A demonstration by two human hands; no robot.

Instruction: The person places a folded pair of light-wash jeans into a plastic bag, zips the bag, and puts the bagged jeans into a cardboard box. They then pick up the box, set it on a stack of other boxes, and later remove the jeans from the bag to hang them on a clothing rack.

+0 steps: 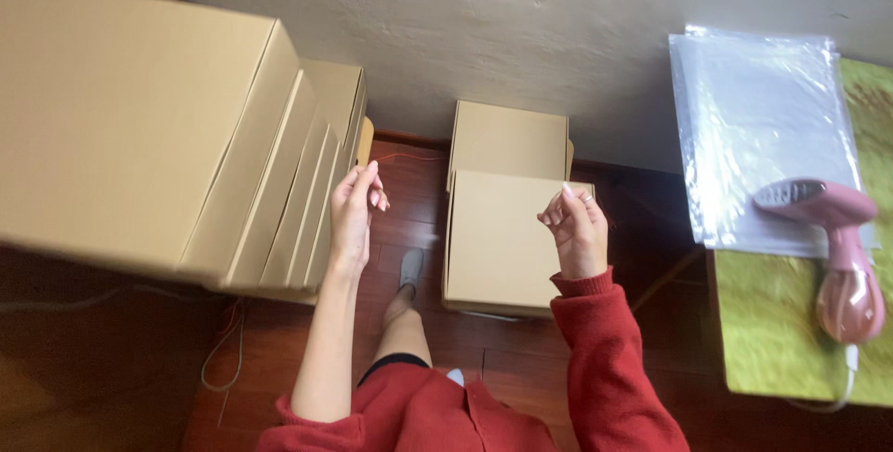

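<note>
- 2 hands, left [353,210] and right [575,229], loosely curled, hold nothing, we think.
- Box [498,243] on floor [279,350] between them: light, stiff cardboard; grip side edges.

Dark wooden floor [279,350] carries two stacked cardboard boxes [502,238]; the green-covered surface [781,340] holds clear plastic bags [758,126] and a pink garment steamer [837,257].

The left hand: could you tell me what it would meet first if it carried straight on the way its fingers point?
Probably the stack of cardboard boxes: the left hand points up and slightly right, beside the stack's edge, though depth is unclear.
</note>
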